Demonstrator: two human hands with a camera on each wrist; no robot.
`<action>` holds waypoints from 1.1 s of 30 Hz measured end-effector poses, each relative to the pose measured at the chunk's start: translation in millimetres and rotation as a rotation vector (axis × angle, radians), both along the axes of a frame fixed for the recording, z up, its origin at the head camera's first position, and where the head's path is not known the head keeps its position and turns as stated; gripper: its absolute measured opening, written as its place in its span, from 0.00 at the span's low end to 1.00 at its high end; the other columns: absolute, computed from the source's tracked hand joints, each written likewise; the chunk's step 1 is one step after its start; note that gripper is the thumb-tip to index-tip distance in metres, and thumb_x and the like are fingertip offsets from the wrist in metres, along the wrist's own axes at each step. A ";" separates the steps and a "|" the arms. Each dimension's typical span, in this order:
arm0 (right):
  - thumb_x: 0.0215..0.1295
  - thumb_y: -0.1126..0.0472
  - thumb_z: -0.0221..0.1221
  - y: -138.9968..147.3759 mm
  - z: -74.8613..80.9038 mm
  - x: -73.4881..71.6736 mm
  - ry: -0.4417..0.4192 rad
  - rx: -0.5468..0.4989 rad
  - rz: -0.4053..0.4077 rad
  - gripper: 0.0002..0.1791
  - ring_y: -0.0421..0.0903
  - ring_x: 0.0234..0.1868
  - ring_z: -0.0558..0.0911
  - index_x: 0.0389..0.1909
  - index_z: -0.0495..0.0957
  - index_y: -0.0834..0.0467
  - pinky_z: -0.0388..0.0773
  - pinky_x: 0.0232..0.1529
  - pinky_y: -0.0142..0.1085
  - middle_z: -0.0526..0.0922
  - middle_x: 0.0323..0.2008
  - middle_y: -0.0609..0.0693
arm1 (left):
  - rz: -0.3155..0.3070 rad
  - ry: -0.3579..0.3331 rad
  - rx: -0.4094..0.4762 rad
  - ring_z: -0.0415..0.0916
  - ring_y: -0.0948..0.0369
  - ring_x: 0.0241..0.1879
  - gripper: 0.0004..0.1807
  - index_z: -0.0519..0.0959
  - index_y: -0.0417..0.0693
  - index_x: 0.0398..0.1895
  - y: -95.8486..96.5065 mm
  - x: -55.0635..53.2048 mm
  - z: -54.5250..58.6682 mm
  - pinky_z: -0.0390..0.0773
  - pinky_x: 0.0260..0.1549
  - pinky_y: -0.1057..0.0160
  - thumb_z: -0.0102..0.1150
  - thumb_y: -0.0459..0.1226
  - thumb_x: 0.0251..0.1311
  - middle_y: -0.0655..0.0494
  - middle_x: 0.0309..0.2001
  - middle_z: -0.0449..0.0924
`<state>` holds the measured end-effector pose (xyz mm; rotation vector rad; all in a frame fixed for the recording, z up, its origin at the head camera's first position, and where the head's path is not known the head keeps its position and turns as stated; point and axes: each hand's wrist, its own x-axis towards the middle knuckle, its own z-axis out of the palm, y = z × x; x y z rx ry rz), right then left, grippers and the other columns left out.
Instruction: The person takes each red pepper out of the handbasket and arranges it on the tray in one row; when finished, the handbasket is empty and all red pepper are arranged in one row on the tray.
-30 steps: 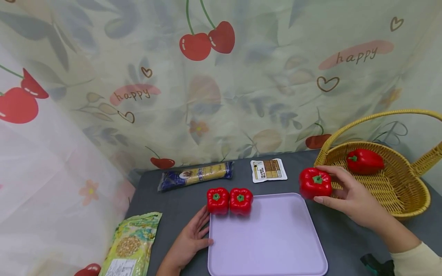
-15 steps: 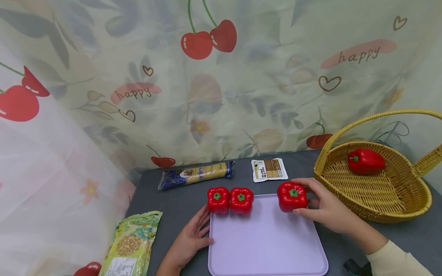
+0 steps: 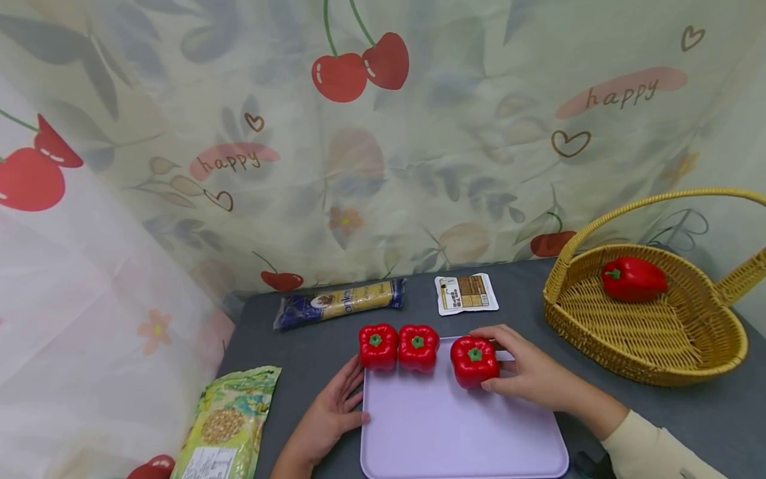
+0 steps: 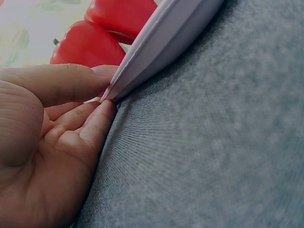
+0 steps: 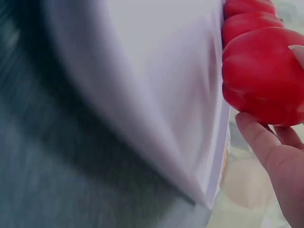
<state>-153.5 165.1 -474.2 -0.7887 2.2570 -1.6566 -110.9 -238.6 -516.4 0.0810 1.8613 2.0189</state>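
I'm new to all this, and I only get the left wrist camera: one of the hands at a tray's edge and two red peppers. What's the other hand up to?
Observer: In the head view, the right hand holds a third red pepper over the tray; whether it touches down, I can't tell.
Visitor: Oh! Are there more peppers anywhere?
Observer: Yes, another pepper lies on its side in a yellow wicker basket, to the right of the tray.
Visitor: And what's on the far side of the left hand, away from the tray?
Observer: A yellow-green bag, with a white label on its lower part.
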 end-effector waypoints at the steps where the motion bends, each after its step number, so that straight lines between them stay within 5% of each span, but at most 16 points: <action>1: 0.63 0.67 0.77 -2.3 -0.6 -0.5 -0.002 -0.003 0.009 0.39 0.70 0.67 0.74 0.73 0.71 0.61 0.87 0.56 0.45 0.71 0.67 0.62 | 0.000 0.000 0.002 0.46 0.45 0.85 0.58 0.47 0.42 0.90 -0.1 0.0 0.1 0.69 0.72 0.59 0.69 0.17 0.61 0.43 0.88 0.45; 20: 0.61 0.63 0.80 -17.9 10.7 -8.3 -0.012 0.124 -0.020 0.41 0.68 0.66 0.77 0.71 0.70 0.65 0.87 0.56 0.45 0.74 0.67 0.63 | -0.007 -0.001 0.010 0.45 0.45 0.85 0.59 0.46 0.41 0.90 -0.7 -1.5 -1.6 0.69 0.72 0.59 0.69 0.17 0.60 0.43 0.88 0.44; 33: 0.60 0.63 0.81 -28.9 9.9 -12.9 -0.017 0.169 -0.113 0.42 0.66 0.66 0.78 0.72 0.70 0.62 0.87 0.57 0.46 0.74 0.66 0.60 | -0.015 0.011 0.000 0.45 0.46 0.85 0.59 0.47 0.41 0.90 -1.0 -1.2 -0.6 0.68 0.72 0.59 0.69 0.16 0.59 0.44 0.88 0.45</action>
